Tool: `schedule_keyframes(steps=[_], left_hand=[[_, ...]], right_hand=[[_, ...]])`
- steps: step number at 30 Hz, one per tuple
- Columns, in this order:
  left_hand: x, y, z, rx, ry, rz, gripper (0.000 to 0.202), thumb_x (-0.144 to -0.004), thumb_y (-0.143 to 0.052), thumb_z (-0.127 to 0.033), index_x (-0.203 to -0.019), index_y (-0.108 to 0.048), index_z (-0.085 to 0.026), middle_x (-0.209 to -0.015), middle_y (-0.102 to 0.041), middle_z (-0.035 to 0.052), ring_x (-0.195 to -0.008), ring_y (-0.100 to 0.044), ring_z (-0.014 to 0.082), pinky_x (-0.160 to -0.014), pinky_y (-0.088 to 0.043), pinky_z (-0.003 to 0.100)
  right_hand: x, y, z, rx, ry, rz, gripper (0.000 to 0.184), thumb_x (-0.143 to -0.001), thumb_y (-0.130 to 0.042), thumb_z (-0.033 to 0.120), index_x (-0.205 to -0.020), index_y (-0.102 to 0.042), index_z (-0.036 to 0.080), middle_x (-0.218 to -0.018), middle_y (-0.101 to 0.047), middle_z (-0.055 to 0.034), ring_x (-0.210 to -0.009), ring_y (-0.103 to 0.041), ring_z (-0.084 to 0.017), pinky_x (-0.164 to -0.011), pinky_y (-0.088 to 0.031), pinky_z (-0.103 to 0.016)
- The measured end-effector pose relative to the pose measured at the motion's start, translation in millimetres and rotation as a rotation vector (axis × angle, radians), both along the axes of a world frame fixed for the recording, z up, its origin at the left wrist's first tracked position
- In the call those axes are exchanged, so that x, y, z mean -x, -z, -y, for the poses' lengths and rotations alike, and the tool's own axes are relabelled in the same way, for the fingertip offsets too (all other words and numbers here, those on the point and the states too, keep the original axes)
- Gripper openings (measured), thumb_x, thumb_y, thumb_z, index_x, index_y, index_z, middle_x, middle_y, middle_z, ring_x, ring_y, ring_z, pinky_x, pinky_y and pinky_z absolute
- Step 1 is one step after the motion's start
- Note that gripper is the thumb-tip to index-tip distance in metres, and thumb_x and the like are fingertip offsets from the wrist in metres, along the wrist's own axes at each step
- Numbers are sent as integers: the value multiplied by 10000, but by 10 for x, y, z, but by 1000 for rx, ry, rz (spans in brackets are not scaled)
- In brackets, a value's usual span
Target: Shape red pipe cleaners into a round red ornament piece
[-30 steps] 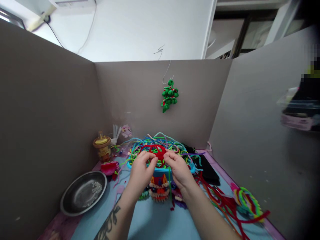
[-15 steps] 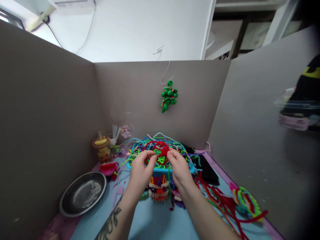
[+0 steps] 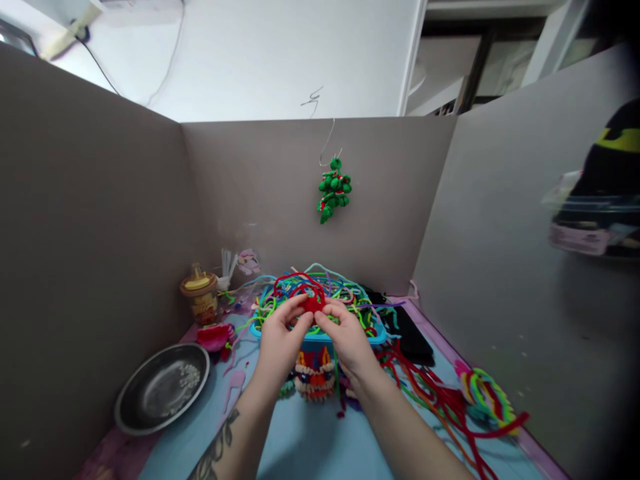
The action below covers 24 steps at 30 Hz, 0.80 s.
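Observation:
My left hand (image 3: 281,341) and my right hand (image 3: 346,340) meet over the table, both pinching a red pipe-cleaner piece (image 3: 306,293) with loops that arch above my fingertips. Just behind it lies a blue tray (image 3: 320,339) heaped with tangled pipe cleaners (image 3: 345,290) in many colours. Below my hands stands a small orange and red pipe-cleaner figure (image 3: 314,373) on the blue table top.
Grey cardboard walls enclose the table on three sides; a green pipe-cleaner ornament (image 3: 334,190) hangs on the back wall. A metal bowl (image 3: 161,388) with beads sits left, a yellow-lidded jar (image 3: 199,299) behind it. Red strands (image 3: 440,407) and coloured rings (image 3: 480,392) lie right.
My hands have drawn closer together on the red piece, and its loops now stand up higher. The view has shifted slightly.

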<state>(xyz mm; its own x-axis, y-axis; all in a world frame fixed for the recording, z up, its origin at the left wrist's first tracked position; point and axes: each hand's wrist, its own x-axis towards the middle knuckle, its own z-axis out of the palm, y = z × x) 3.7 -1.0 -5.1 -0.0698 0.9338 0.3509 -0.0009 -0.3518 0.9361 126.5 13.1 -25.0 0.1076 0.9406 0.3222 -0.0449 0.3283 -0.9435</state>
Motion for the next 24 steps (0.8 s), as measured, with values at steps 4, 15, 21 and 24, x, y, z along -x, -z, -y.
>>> schedule_keyframes(steps=[4, 15, 21, 24], left_hand=[[40, -22, -19, 27, -20, 36, 329, -688, -646, -239, -996, -634, -124, -761, -700, 44, -704, -644, 154, -673, -508, 261], [5, -11, 1, 53, 53, 13, 296, -684, -644, -226, -963, -633, -127, -703, -670, 22, -647, -612, 134, -637, -484, 242], [-1, 5, 6, 19, 71, -51, 257, -704, -609, -201, -949, -631, -127, -758, -669, 38, -643, -596, 129, -612, -472, 238], [1, 29, -9, 9, 69, -77, 255, -718, -604, -204, -963, -628, -133, -786, -669, 47, -671, -595, 136, -632, -469, 247]], right_hand=[[-46, 13, -33, -18, 43, 34, 198, -673, -673, 376, -614, -615, 197, -1090, -572, -69, -1112, -467, -255, -905, -335, -328], [-36, -35, -22, -56, -83, -189, 200, -663, -690, 378, -711, -632, 192, -1010, -628, -53, -1020, -530, -223, -868, -399, -318], [-13, 2, -44, -39, -52, -249, 211, -631, -719, 365, -675, -609, 190, -852, -624, -31, -865, -545, -193, -800, -409, -301], [-3, 38, -59, 11, -83, -266, 206, -645, -707, 367, -715, -618, 195, -726, -600, 4, -743, -524, -167, -746, -404, -292]])
